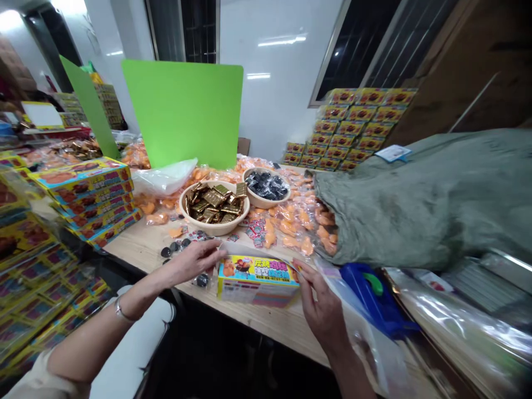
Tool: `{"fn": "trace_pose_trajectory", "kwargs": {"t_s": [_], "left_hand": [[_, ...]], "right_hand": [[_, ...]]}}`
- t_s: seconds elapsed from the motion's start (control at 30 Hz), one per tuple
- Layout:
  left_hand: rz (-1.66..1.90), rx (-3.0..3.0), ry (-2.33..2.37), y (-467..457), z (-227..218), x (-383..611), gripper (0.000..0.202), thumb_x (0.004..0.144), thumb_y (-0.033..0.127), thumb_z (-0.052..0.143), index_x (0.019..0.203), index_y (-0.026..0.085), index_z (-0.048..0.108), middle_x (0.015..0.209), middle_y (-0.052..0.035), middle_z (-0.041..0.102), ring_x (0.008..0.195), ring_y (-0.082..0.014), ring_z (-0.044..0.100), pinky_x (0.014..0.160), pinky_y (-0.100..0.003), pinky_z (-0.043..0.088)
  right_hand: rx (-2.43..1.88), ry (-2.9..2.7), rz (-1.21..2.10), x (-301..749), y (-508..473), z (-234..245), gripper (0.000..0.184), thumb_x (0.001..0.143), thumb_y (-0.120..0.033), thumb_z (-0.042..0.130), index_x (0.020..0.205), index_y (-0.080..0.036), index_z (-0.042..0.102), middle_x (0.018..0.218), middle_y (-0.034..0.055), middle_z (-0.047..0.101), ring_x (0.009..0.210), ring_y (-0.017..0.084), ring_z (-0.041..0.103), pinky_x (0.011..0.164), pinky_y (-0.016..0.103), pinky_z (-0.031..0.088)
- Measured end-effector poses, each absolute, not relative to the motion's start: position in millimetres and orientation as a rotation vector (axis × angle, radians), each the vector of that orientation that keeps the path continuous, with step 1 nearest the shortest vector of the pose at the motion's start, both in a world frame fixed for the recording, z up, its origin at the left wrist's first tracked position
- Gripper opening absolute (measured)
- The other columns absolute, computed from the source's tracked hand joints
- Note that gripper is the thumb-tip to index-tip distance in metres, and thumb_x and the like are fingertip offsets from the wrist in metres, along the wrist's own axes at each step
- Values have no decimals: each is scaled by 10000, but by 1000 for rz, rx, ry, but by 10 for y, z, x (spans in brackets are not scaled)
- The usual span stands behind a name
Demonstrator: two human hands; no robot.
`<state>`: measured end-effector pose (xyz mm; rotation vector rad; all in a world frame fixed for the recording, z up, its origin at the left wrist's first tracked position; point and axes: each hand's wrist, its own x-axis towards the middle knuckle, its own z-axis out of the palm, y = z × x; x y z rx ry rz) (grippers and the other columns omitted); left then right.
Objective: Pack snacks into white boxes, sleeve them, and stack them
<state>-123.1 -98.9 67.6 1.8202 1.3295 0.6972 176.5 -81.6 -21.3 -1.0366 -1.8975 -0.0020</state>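
A yellow and blue printed cardboard box (256,276) stands near the table's front edge, with its top apparently raised open. My left hand (198,261) has its fingers closed on the box's upper left corner. At the opposite end, my right hand (323,299) pinches the upper right edge between thumb and fingers. Behind the box is a beige bowl (214,228) of gold-wrapped pieces (214,202). Another bowl (266,203) farther back holds black pieces in clear wrap (266,184). Small black discs (170,249) lie beside my left hand. The inside of the box is hidden.
Orange wrapped pieces (291,227) cover much of the table and spill from a grey-green sack (415,199) at right. A blue tape dispenser (376,299) sits right of my hand. Stacked boxes (95,194) stand at left, and a green panel (187,111) rises behind.
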Motion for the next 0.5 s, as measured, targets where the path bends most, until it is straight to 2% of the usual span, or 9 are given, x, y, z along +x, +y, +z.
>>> {"fn": "trace_pose_trajectory", "kwargs": {"t_s": [0.13,0.27,0.33,0.4,0.47,0.5], "left_hand": [[708,1688,1271,-995,659,-1289,414,862,574,547,791,167,522,631,26,569,570,-110,559,536,-213,413],[739,1586,1213,-983,579,-1332,450,812,587,617,932,155,582,706,11,615,563,-105,567,537,-221,437],[786,1496,1193,-1001,492,-1321,475,770,572,678,981,163,561,691,25,606,537,-103,551,526,-226,436],[899,1501,1251,-1035,372,-1282,452,737,527,734,947,173,549,676,42,566,536,-98,521,519,-219,418],[1081,1604,1348,-1072,232,-1213,372,748,467,747,892,176,565,793,3,574,672,-123,557,604,-236,453],[1189,1641,1358,-1087,159,-1169,326,765,438,738,872,178,572,911,-34,585,808,-153,585,697,-258,478]], "right_hand": [[-1009,-1902,-10,1756,-802,-195,213,966,-167,436,1143,-176,552,1167,127,692,1079,194,671,869,303,571],[-990,-1906,14,1758,-814,-182,201,966,-158,442,1130,-182,557,1171,116,687,1085,184,665,892,290,558],[-987,-1902,30,1761,-825,-183,196,967,-160,442,1125,-186,557,1179,113,682,1085,179,662,899,287,552],[-988,-1893,61,1769,-830,-193,199,969,-162,438,1127,-195,553,1190,106,674,1089,175,656,904,287,545],[-985,-1876,112,1780,-816,-213,201,967,-168,443,1135,-208,547,1192,96,665,1091,170,645,909,291,535],[-978,-1864,144,1785,-801,-227,207,965,-174,446,1144,-214,543,1188,92,658,1097,169,635,916,298,528]]}}
